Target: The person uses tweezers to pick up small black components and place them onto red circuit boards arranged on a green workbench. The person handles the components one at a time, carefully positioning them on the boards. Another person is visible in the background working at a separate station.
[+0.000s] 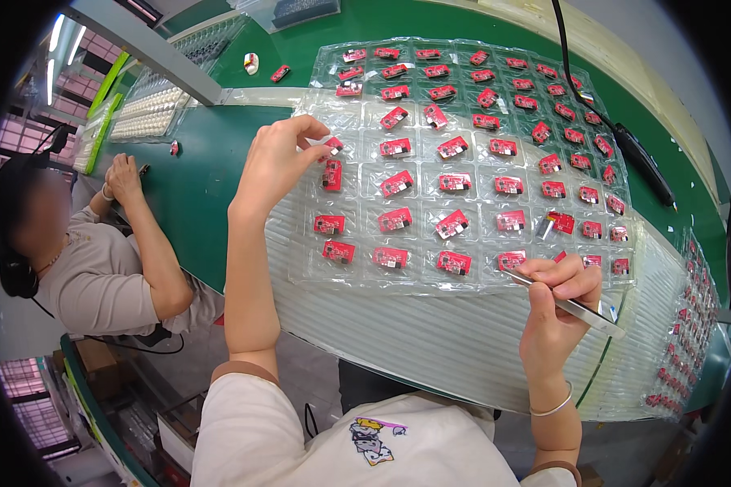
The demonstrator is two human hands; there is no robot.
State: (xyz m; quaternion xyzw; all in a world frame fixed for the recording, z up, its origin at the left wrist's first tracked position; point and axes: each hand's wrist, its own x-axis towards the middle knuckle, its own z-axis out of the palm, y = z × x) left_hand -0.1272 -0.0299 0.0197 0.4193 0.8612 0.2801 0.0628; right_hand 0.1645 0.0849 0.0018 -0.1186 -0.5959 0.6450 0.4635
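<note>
My left hand (276,162) pinches a small red circuit board (334,146) between thumb and fingertips, over the left side of a clear plastic tray (357,280). Another red board (331,175) lies in the pocket just below those fingers. In my right hand (559,312) is a pair of metal tweezers (586,314), slanting up to the left. Their tips are close to a red board (512,260) in the tray's near row; whether they touch it I cannot tell. Many pockets hold similar red boards with black and white parts, lying at different angles.
A black-handled tool on a cable (646,166) lies along the tray's right side. Farther right stands a second tray of red boards (682,341). A co-worker (114,276) sits at the left. Loose pieces (280,74) lie near a metal post (150,49).
</note>
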